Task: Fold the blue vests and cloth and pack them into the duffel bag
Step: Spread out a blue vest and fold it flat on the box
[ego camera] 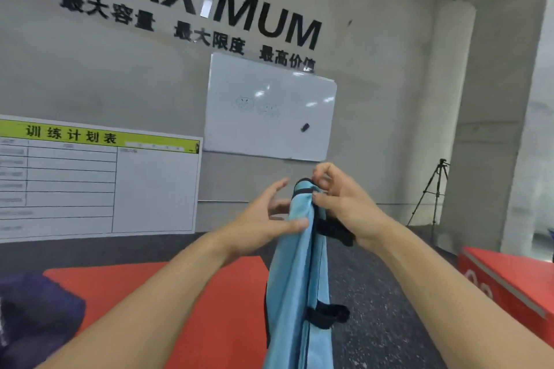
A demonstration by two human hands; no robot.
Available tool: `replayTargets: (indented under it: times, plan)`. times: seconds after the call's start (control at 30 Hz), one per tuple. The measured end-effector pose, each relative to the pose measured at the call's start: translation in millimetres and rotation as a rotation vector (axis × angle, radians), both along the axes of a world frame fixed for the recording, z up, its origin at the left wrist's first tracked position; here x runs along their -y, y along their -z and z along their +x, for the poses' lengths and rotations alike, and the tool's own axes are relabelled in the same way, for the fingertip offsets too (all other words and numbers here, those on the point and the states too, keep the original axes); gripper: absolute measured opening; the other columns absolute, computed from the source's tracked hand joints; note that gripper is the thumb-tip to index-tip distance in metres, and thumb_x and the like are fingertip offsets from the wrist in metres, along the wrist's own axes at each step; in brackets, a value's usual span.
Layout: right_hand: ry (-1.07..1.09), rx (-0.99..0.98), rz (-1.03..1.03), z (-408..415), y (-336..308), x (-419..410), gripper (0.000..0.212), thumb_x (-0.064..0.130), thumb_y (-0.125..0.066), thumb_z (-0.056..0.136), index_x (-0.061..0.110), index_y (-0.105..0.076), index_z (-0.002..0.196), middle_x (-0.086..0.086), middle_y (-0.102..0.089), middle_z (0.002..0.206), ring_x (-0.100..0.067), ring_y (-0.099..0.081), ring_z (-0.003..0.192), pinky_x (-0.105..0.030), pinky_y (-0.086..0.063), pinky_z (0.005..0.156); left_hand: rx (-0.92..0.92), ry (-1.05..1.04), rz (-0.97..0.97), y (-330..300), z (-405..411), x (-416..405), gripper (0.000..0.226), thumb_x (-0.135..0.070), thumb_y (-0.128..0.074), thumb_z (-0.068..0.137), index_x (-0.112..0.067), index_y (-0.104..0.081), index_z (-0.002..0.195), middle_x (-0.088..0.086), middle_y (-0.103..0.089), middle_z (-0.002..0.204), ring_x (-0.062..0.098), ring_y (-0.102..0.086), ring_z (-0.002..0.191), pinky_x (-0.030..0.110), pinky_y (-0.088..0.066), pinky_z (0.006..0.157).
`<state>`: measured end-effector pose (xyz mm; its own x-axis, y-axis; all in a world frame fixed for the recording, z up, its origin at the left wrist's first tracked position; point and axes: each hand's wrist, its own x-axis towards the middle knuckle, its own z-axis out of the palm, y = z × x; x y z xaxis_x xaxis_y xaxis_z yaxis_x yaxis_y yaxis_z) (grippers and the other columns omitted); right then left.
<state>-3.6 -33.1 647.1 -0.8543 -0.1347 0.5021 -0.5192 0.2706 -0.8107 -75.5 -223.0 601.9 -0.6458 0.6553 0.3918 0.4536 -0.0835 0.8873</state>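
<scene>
hands: left hand point(263, 220), right hand point(341, 204) pinch blue vest point(296, 278) (wall point(389, 24): "maximum")

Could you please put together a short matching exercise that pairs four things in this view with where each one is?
Things:
1. light blue fabric vest with black trim
2. white rectangular whiteboard
3. black camera tripod
4. red padded floor mat

Places:
A. standing on the floor at the right, near the pillar
B. held up between the left hand and the right hand
C. lying on the dark floor, lower left
D. mounted on the grey wall

Pairs: 1-B, 2-D, 3-A, 4-C
</scene>
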Motion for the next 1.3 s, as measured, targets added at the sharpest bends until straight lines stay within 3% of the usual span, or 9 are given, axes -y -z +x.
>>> replayTargets:
  times: [0.13,0.27,0.5,0.6,0.7,0.9,1.03,1.13,1.3]
  plan:
    - [-0.014,-0.033,-0.01,-5,-21,34,0.026,-0.015,-0.042,0.099,0.008,-0.045,0.11,-0.009,-0.063,0.1,-0.027,-0.06,0.086,-0.038,-0.053,0.074,-0.027,-0.067,0.021,-32,9,47,0.078,-0.011,-0.076,0.089,-0.026,-0.03,0.149,0.004,-0.075,0.117,0.023,-0.069,0.112,0.039,-0.049,0.104]
    - [0.02,-0.071,-0.026,-12,-27,56,0.032,-0.015,-0.044,0.097,0.016,-0.052,0.1,-0.008,-0.066,0.102,-0.028,-0.059,0.089,-0.047,-0.049,0.081,-0.088,-0.135,-0.062,-46,18,91,0.072,0.003,-0.072,0.088,-0.03,-0.039,0.143,0.006,-0.076,0.112,0.027,-0.072,0.104,0.034,-0.055,0.094]
    - [0.159,-0.117,0.257,-13,-29,93,0.051,-0.016,-0.044,0.091,0.025,-0.065,0.068,0.01,-0.062,0.08,-0.018,-0.054,0.083,-0.033,-0.041,0.081,-0.219,-0.496,0.12,-60,19,156,0.063,-0.006,-0.077,0.085,-0.036,-0.053,0.134,0.012,-0.068,0.101,0.021,-0.064,0.078,0.031,-0.052,0.083]
    - [0.053,-0.061,0.26,-8,-28,123,0.054,-0.021,-0.041,0.086,0.019,-0.075,0.073,0.016,-0.07,0.089,-0.005,-0.063,0.091,-0.021,-0.047,0.086,-0.304,-0.534,0.16,-71,21,169,0.056,-0.011,-0.077,0.087,-0.039,-0.055,0.13,0.006,-0.071,0.104,0.022,-0.056,0.074,0.028,-0.049,0.076]
    - [-0.082,-0.003,0.207,-3,-26,151,0.05,-0.015,-0.047,0.088,0.021,-0.082,0.09,0.009,-0.072,0.101,-0.01,-0.064,0.1,-0.032,-0.054,0.091,-0.394,-0.555,0.137,-77,27,177,0.055,-0.01,-0.077,0.087,-0.038,-0.055,0.13,-0.002,-0.069,0.09,0.015,-0.054,0.067,0.024,-0.049,0.077]
    - [-0.159,-0.025,0.181,-5,-19,182,0.02,0.014,-0.073,0.093,0.017,-0.078,0.113,-0.002,-0.076,0.114,-0.016,-0.069,0.109,-0.028,-0.054,0.1,-0.441,-0.543,0.057,-75,33,193,0.054,-0.011,-0.077,0.085,-0.039,-0.056,0.127,0.0,-0.072,0.094,0.022,-0.053,0.066,0.034,-0.051,0.079]
    - [-0.056,-0.067,0.157,-8,-13,191,0.012,0.014,-0.08,0.088,0.014,-0.079,0.1,-0.012,-0.076,0.098,-0.015,-0.069,0.088,-0.033,-0.057,0.094,-0.414,-0.509,-0.006,-67,31,204,0.051,-0.018,-0.079,0.087,-0.041,-0.056,0.126,-0.004,-0.072,0.098,0.021,-0.052,0.066,0.035,-0.049,0.077]
    - [0.013,-0.098,0.153,-14,-15,191,0.007,0.01,-0.078,0.089,0.016,-0.079,0.092,-0.012,-0.077,0.096,-0.029,-0.071,0.095,-0.038,-0.058,0.093,-0.371,-0.452,-0.087,-60,31,213,0.062,-0.01,-0.079,0.085,-0.04,-0.053,0.133,0.004,-0.07,0.106,0.017,-0.053,0.064,0.038,-0.053,0.074]
    - [0.068,-0.142,0.142,-25,-27,182,0.02,0.001,-0.07,0.093,0.017,-0.081,0.093,-0.002,-0.079,0.094,-0.019,-0.072,0.094,-0.023,-0.059,0.085,-0.318,-0.46,-0.3,-42,20,236,0.079,0.003,-0.067,0.08,-0.044,-0.045,0.139,0.005,-0.074,0.104,0.041,-0.062,0.087,0.054,-0.055,0.087]
